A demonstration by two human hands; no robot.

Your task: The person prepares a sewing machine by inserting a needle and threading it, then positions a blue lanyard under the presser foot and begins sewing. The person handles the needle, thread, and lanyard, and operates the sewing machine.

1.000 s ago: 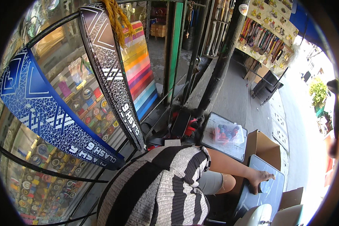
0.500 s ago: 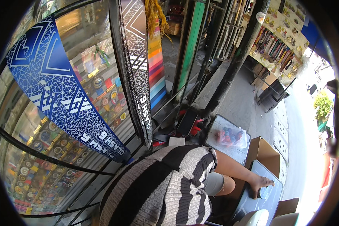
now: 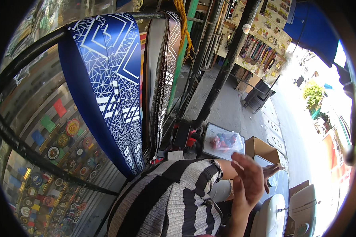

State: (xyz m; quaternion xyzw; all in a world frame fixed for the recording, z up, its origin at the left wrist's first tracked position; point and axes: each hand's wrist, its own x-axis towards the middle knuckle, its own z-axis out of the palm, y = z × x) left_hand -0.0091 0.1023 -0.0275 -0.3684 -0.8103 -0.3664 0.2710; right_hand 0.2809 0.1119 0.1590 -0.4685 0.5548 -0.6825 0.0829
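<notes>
My left arm reaches out from a striped short sleeve [image 3: 203, 170], over a knee in grey shorts. My left hand [image 3: 271, 170] is stretched over a blue-grey lid, thumb and fingers apart beside a small round pale-blue patch [image 3: 273, 181]. I cannot tell whether that patch is a separate thing or part of the lid. My right hand [image 3: 247, 179] rises from the lower edge in front of the left arm. Its fingers point up, slightly blurred, with nothing seen in them; it hides part of the left hand and wrist.
Wide blue patterned ribbons [image 3: 114, 79] and brown ones [image 3: 166, 79] hang from a black metal rail. Behind are many round medals [image 3: 63, 138]. A clear box of colourful small things [image 3: 228, 141] sits on a lidded bin. Cardboard box [image 3: 261, 148] and white rounded cases [image 3: 271, 215] stand nearby.
My right hand has come up into view from below. My left hand stays over the lid. The view has shifted, so the ribbons sit further right and the street side further left.
</notes>
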